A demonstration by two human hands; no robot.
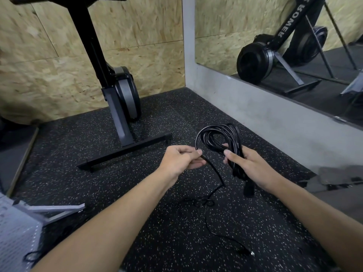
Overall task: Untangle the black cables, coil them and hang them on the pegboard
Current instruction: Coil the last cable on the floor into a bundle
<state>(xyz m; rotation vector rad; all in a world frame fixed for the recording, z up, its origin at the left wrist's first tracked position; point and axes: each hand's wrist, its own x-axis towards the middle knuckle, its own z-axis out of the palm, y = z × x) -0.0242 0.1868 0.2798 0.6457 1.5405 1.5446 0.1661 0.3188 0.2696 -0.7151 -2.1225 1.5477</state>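
Speckled black rubber floor (94, 146) fills a gym corner, with chipboard walls (49, 55) behind and a mirror (294, 46) up to the right of both grips. Two bare forearms reach forward from the bottom edge. The right grip (243, 163) is closed around a bundle of black cable coils (216, 134), whose loops stand above and to its left, off the floor; a black plug (248, 188) hangs just below it. The left grip (180, 158), near the right one but not touching it, pinches a single strand between thumb and fingers. From this pinch a loose cable tail (206, 222) drops to the floor below the grips, passes a small tangle and ends in a connector (247, 251). A white perforated pegboard (17, 236) shows far down to the left of the left grip. An upright rowing machine (121, 95) stands beyond that grip, against the wall.
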